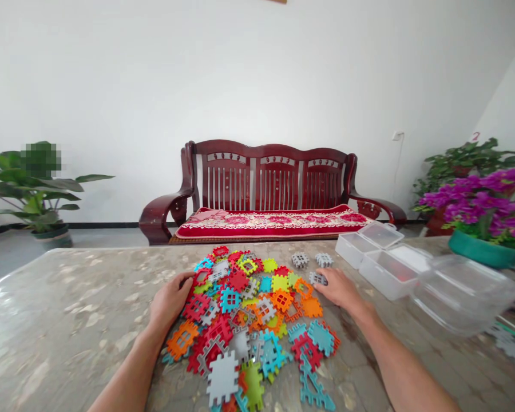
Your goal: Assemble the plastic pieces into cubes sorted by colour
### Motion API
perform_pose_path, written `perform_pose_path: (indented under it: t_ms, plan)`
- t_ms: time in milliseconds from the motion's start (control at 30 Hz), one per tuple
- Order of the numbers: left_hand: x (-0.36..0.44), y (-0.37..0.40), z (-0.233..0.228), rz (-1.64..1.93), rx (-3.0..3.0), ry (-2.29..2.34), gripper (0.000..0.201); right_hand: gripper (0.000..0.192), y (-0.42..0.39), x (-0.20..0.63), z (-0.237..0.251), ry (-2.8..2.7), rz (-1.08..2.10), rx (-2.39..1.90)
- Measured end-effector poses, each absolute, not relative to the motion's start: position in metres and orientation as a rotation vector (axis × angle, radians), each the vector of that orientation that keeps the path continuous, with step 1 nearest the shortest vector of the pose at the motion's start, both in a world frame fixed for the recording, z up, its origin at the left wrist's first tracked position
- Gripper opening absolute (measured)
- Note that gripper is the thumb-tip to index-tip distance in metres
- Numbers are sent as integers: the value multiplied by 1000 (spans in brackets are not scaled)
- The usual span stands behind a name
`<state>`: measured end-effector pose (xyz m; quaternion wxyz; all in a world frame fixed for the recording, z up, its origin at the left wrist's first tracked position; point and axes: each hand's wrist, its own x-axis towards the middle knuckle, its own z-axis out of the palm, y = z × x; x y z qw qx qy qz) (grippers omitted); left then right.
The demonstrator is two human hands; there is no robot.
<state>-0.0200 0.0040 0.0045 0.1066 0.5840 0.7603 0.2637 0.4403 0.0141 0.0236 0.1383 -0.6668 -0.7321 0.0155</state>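
Note:
A heap of interlocking plastic building tiles [238, 280] in red, orange, blue, green and grey lies on the table between my hands. Some tiles are solid squares with notched edges, others have window cut-outs. My left hand [171, 297] rests at the heap's left edge, fingers loosely bent and apart against the red tiles; its fingertips are partly hidden. My right hand [337, 286] has its fingers closed on a grey window tile [317, 278] to the right of the heap. Just beyond it, a grey window tile stack [300, 260] and another grey window tile stack [324, 260] sit apart.
Clear plastic boxes [388, 274] with lids stand at the right, beside a rounded clear container [463, 294]. Purple flowers in a green pot [487, 250] occupy the far right. A wooden bench [266, 177] stands behind the stone-patterned table [90, 320]. More grey tiles [512, 346] lie lower right.

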Motion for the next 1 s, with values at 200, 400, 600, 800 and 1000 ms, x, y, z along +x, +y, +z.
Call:
perform_pose_path:
  t_ms: [200,400,600,800,1000]
  plan:
    - [-21,4,2,791,1732,2231,44,51,18,463,27,-2185,56,-1892]
    - [-22,5,1,812,1734,2229,43,51,18,473,33,-2169,90,-1976]
    - [-22,5,3,797,1704,2214,44,46,16,457,31,-2122,-61,-2125]
    - [-21,4,4,789,1706,2216,44,49,14,453,34,-1964,-63,-2136]
    - [-21,4,3,805,1739,2225,42,53,34,464,44,-1709,-20,-2030]
